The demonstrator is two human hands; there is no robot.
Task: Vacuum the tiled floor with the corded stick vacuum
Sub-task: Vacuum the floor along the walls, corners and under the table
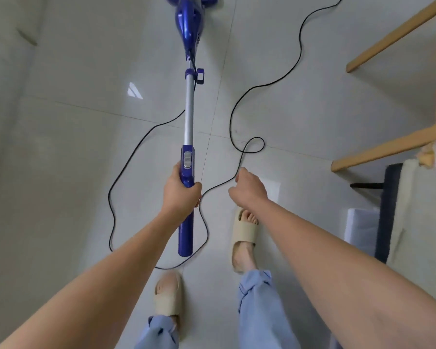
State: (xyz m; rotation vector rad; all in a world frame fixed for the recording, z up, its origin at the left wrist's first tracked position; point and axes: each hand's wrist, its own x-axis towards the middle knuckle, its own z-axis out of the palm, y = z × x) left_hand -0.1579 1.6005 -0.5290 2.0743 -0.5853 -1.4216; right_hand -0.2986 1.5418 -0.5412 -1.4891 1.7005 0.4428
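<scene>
A blue stick vacuum (pixel 188 28) with a silver tube (pixel 189 114) stretches away from me over the pale tiled floor (pixel 66 152); its head is cut off at the top edge. My left hand (pixel 180 191) grips the blue handle just below the grey switch (pixel 187 159). My right hand (pixel 247 188) is beside it, fingers curled, and pinches the black cord (pixel 239 157), which runs up from that hand into a small loop. The cord then snakes away to the top right, and another stretch curves round on the floor to my left.
Light wooden furniture legs (pixel 393 36) and a rail (pixel 388 149) stand at the right, with cream fabric (pixel 418 222) and a dark panel (pixel 385 212) below them. My feet in beige slippers (pixel 244 233) stand on the tiles among the slack cord.
</scene>
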